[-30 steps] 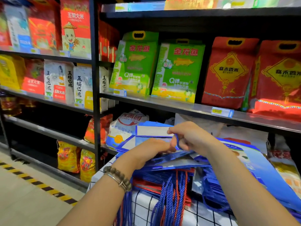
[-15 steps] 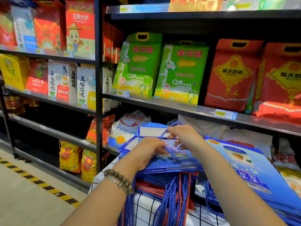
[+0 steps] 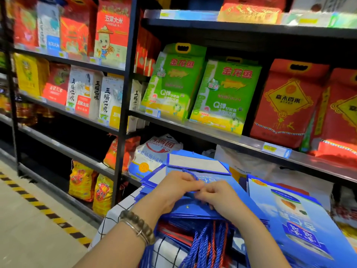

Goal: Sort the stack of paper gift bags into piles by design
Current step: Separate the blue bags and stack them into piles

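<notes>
A stack of flat blue paper gift bags [image 3: 193, 211] lies on a checked tablecloth [image 3: 114, 219], with blue and red rope handles [image 3: 204, 246] hanging over the near edge. My left hand [image 3: 173, 188] and my right hand [image 3: 218, 198] meet on top of the stack. Both pinch the blue rope handle [image 3: 190, 174] of the top bag. To the right lies a separate pile of blue bags with a printed picture [image 3: 289, 215]. Red bags [image 3: 172, 232] show lower in the stack.
Black shop shelves [image 3: 123, 105] with green, red and white rice bags stand right behind the table. Sacks of flour and grain sit on the low shelf. The aisle floor with yellow-black tape [image 3: 38, 206] runs along the left.
My hands have come together on the top bag. The right hand came down from the lifted rope handle and now meets the left one over the bag's middle. The camera moved closer.
</notes>
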A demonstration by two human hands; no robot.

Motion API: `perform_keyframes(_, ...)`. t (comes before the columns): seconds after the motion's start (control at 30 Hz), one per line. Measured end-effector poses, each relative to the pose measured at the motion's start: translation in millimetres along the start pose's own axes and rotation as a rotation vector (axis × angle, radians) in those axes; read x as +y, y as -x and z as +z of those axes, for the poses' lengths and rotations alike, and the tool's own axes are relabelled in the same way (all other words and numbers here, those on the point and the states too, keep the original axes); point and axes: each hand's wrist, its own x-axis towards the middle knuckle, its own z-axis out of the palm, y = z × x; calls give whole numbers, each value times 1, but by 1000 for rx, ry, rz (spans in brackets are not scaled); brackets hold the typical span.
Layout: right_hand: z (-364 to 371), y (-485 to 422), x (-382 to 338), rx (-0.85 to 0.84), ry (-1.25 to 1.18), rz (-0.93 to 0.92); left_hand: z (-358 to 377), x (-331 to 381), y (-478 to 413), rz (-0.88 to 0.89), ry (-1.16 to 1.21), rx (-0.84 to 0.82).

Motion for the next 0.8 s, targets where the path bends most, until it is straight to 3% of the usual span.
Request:
perform_keyframes(0.23, 4, 12, 10, 23, -81, -27, 3, 8, 2, 133, -373, 135)
perform_keyframes(0.47, 2, 26, 19, -39, -26, -63, -16, 16, 10, 152, -674, 54)
perform_keyframes(0.8, 2, 26, 21, -31, -62, -41, -12, 6, 16, 173, -676, 78)
